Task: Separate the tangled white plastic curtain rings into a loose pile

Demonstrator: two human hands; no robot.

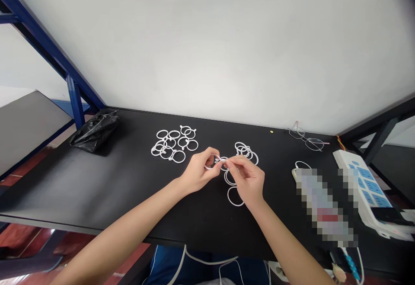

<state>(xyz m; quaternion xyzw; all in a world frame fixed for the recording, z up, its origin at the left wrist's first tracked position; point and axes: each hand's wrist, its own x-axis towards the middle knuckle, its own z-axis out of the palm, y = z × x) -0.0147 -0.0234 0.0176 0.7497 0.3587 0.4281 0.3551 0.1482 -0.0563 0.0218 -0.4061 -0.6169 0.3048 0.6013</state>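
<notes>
Above the middle of the black table, my left hand and my right hand meet with fingertips pinched close together. Between them is a thin white ring, gripped by the right fingers at its upper edge. Another white ring shows under the left thumb and index finger. The small parts at the fingertips are too fine to make out. Below and behind my right hand lie loose white rings, partly covered by it. To the left, several white rings with small knobs lie in a loose group.
A crumpled black plastic bag lies at the far left. Eyeglasses rest by the wall. At the right are a blurred-out phone-like object with cables and a white power strip. The table's front edge faces me.
</notes>
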